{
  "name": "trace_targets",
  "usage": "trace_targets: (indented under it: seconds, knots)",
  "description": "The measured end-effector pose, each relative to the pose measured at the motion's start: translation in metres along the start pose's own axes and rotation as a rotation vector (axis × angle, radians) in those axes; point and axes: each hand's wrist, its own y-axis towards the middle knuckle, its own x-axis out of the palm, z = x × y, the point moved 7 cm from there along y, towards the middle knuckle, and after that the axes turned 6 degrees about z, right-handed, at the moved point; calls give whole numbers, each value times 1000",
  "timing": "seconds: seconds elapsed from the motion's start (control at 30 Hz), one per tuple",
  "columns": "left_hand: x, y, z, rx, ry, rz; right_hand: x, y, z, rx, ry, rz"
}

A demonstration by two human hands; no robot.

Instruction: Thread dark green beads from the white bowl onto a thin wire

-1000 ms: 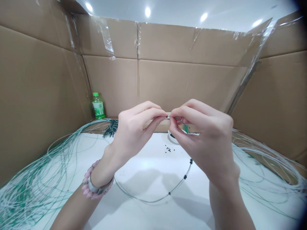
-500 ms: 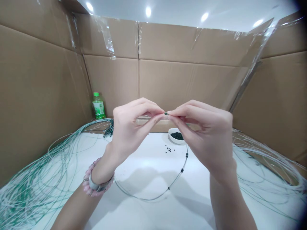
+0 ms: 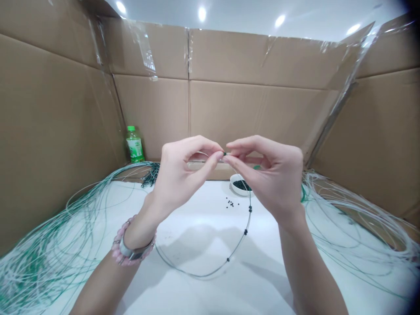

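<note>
My left hand (image 3: pixel 188 168) pinches a small dark green bead (image 3: pixel 225 154) on a thin cord between thumb and forefinger. On the bead's other side, my right hand (image 3: pixel 267 173) has its thumb close to the left fingertips; its forefinger is lifted a little, and a pale cord runs between its fingers. Below the hands the cord (image 3: pixel 241 243) hangs in a wide loop, with black beads (image 3: pixel 246 232) spaced along its right side. Behind the loop stands a white bowl (image 3: pixel 232 186) of dark beads, partly hidden by my right hand. Several loose beads (image 3: pixel 232 204) lie in front of it.
Green and white cords (image 3: pixel 59 232) spread over the table's left side, pale cords (image 3: pixel 357 210) over its right. A green-capped bottle (image 3: pixel 134 146) stands at the back left, near a dark bundle (image 3: pixel 151 175). Cardboard walls (image 3: pixel 262 109) enclose the white table (image 3: pixel 193 214).
My right hand has shifted left toward my left hand, and its forefinger has lifted from its thumb. The left hand has moved slightly right. The hanging loop's right side has swung left.
</note>
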Motion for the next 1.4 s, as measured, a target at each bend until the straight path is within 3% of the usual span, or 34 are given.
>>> trace_targets:
  seconds: [0.23,0.27,0.37,0.43,0.63,0.73,0.9,1.13,1.23,1.33,1.4]
  knots:
    - [-4,1,10,151,223,36,6,2,9,159,-99,-182]
    - [-5,1,8,158,235,55,6,0,14,187,-139,-264]
    - [-6,2,-1,136,240,92,11,-13,34,265,-276,-673]
    - [-2,2,-8,113,225,70,11,-19,42,305,-272,-789]
    - [20,-5,-24,7,95,21,14,0,41,345,91,-362]
    - [26,-8,-35,-86,-35,57,16,3,44,309,116,-259]
    - [30,-12,-48,-148,-157,127,15,4,48,302,213,-218]
    - [30,-11,-43,-122,-204,208,17,6,46,290,243,-200]
    - [33,-11,-50,-156,-282,217,19,6,48,289,240,-194]
    - [51,-26,-75,-280,-360,178,19,6,51,277,202,-181]
    - [78,-50,-98,-423,-324,31,19,7,52,270,173,-170]
